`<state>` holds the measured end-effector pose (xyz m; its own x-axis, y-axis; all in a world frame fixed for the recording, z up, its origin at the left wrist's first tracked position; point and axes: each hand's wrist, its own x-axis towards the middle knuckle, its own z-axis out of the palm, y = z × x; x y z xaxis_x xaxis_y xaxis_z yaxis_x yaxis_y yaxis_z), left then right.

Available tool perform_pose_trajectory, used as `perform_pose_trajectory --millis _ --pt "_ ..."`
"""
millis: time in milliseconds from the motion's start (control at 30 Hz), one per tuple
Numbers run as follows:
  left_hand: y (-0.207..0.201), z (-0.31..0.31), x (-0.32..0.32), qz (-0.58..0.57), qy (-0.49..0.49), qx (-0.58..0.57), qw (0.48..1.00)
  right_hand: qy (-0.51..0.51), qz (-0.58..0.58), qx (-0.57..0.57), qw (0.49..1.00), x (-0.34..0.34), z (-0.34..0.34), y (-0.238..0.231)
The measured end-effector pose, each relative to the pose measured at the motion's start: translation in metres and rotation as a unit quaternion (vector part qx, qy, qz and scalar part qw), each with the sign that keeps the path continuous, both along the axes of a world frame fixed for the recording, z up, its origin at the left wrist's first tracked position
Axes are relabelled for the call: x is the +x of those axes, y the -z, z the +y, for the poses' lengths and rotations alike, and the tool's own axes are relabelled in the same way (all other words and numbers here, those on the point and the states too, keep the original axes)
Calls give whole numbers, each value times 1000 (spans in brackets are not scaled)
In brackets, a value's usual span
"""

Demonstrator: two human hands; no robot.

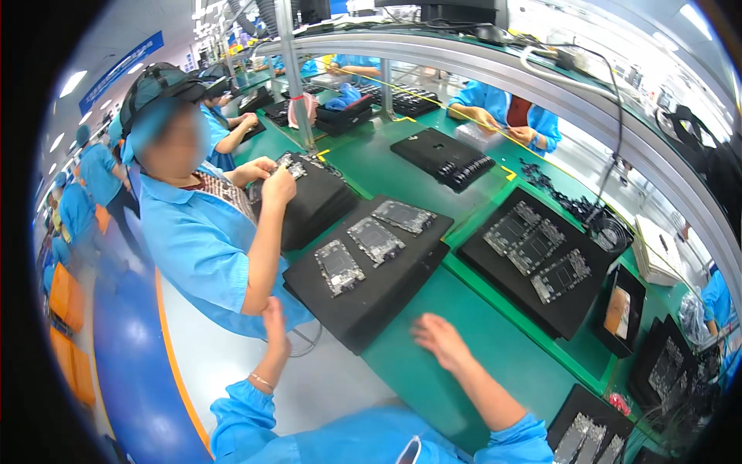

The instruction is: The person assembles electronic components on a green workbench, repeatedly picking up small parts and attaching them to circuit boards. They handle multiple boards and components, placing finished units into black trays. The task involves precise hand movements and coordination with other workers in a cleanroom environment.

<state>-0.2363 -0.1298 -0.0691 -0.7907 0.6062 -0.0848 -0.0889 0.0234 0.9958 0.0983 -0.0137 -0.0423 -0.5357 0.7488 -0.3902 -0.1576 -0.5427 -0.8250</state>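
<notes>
A thick black foam block (348,309) lies at the green table's near left edge, with three circuit boards on top: one board (338,267) nearest the left edge, a middle board (376,240) and a far board (403,216). My left hand (274,323) is raised just off the block's near left corner, fingers stretched up and holding nothing. Apart from the block's right side, my right hand (440,340) hovers over the table, slightly blurred, its fingers loosely apart with nothing in them.
To the right, a black foam pad (568,313) bears several circuit boards. A black box (621,309) stands beyond it, and another boards' tray (587,406) sits near right. A co-worker (197,240) at left handles a board over foam. A metal post (297,85) rises ahead.
</notes>
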Motion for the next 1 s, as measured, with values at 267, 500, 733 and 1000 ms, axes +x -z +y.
perform_pose_trajectory --millis 267,500,733,1000 --pt "-23 40 9 -243 41 71 966 -18 62 -227 972 -65 -73 5" --pt "2 56 -44 -234 111 24 966 4 53 -184 981 -73 -86 6" --pt "-14 19 -34 -252 331 -102 904 12 -68 -90 994 -22 -77 13" --pt "-20 -45 97 -346 535 -270 722 -26 -241 20 970 142 -65 2"
